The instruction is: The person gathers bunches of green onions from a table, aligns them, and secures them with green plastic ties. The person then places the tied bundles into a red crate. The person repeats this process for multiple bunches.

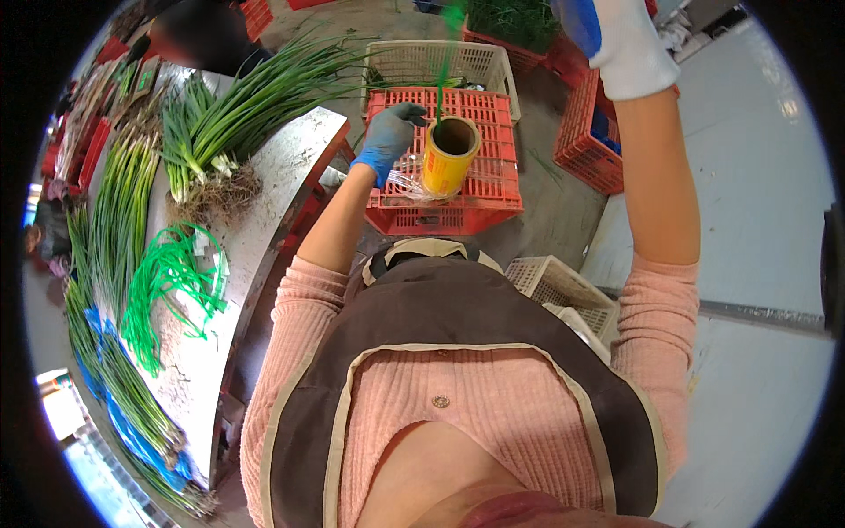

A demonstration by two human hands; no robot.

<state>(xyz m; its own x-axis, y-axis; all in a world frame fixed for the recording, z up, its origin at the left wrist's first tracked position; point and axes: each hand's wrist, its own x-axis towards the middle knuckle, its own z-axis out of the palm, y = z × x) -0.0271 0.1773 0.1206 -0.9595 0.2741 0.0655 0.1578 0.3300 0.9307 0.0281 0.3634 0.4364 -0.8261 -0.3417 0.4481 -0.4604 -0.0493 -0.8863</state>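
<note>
My left hand [391, 135], in a grey and blue glove, is over the red plastic crate [488, 152] with its fingers loosely bent, nothing visible in its grip. Just right of it, a yellow-wrapped roll [449, 168] with a hollow cardboard core stands upright on the crate, clear film loose at its base. From the roll's mouth a green plastic strip [443, 79] runs up, blurred, to the top edge. My right hand [594, 30], in a blue glove with a white cuff, is raised at the upper right; its fingers are cut off by the frame.
To the left, a metal table [284, 171] carries bunched green onions [218, 138] with roots, loose onions [125, 204] and a tangle of green strips [168, 284]. A cream crate [436, 56] is behind the red one. Another person [204, 36] is across the table.
</note>
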